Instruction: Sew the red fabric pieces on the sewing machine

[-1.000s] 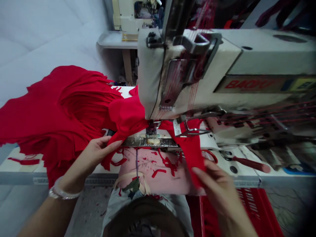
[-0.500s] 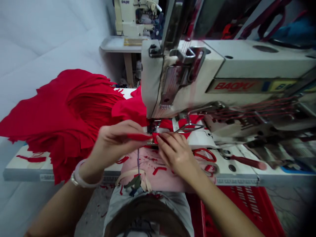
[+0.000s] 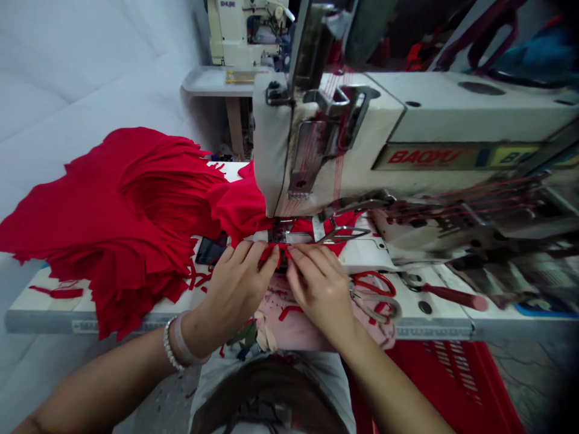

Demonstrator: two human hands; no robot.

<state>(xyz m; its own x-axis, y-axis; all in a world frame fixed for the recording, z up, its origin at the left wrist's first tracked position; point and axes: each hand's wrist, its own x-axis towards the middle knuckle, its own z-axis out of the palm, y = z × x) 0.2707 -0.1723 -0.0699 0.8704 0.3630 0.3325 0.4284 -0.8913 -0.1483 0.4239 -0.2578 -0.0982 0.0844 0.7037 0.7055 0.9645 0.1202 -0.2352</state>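
Note:
Both my hands meet in front of the needle of a cream sewing machine [image 3: 407, 138]. My left hand [image 3: 239, 283] and my right hand [image 3: 316, 283] lie side by side, fingertips pinching a narrow red fabric strip [image 3: 277, 250] at the presser foot [image 3: 278, 235]. A bracelet and a band circle my left wrist. More of the red strip [image 3: 344, 218] runs off to the right under the machine arm. A big pile of red fabric pieces [image 3: 122, 217] lies on the table to the left, reaching the machine head.
Red-handled scissors [image 3: 375, 289] and a red-handled screwdriver [image 3: 447, 296] lie on the white table [image 3: 40, 301] right of my hands. A red plastic crate [image 3: 456, 386] stands below on the right. A dark phone [image 3: 210, 250] lies beside the pile. Another sewing machine [image 3: 239, 30] stands behind.
My hands came together from apart to the needle area. The strip my right hand held low is now pinched at the presser foot by both hands. My left hand dropped lower.

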